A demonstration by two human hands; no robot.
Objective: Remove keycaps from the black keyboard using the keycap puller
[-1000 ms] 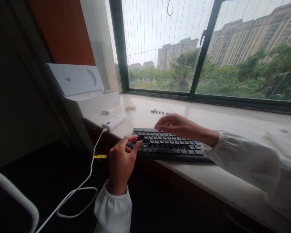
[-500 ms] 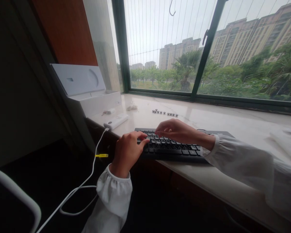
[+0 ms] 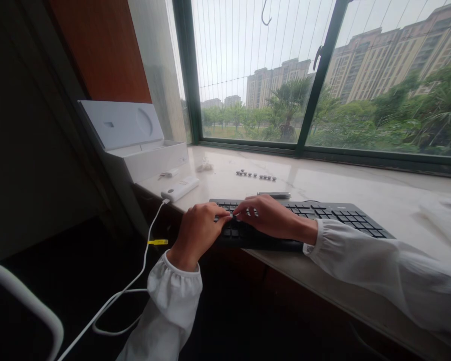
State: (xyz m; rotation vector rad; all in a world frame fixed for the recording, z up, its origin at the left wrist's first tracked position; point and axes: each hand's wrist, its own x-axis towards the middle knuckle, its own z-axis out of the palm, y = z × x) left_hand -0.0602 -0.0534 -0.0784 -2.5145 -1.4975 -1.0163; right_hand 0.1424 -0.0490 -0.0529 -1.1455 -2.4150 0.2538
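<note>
A black keyboard [image 3: 346, 215] lies along the front edge of the pale sill, and both hands are over its left half. My left hand [image 3: 203, 228] has thumb and forefinger pinched together just above the keys; what is between them is too small to make out. From the right, my right hand [image 3: 266, 214] reaches in with bent fingers, its thumb and forefinger tips meeting the left fingertips. Whether they pinch something is hidden. Behind the keyboard is a short row of small keycaps [image 3: 255, 175]. A slim dark, pen-like thing [image 3: 274, 195] lies nearer, just past my right hand.
At the left stand an open white box [image 3: 154, 159] and a white power bank [image 3: 179, 189] with a white cable [image 3: 145, 255] hanging off the edge. A small crumpled clear bag [image 3: 205, 165] lies behind. Clear plastic [image 3: 443, 218] is at the far right. A window closes off the back.
My right hand has come down and slightly left, bringing its fingertips to those of my left hand. The pen-like thing and the keyboard's right part now show. My left hand has barely moved.
</note>
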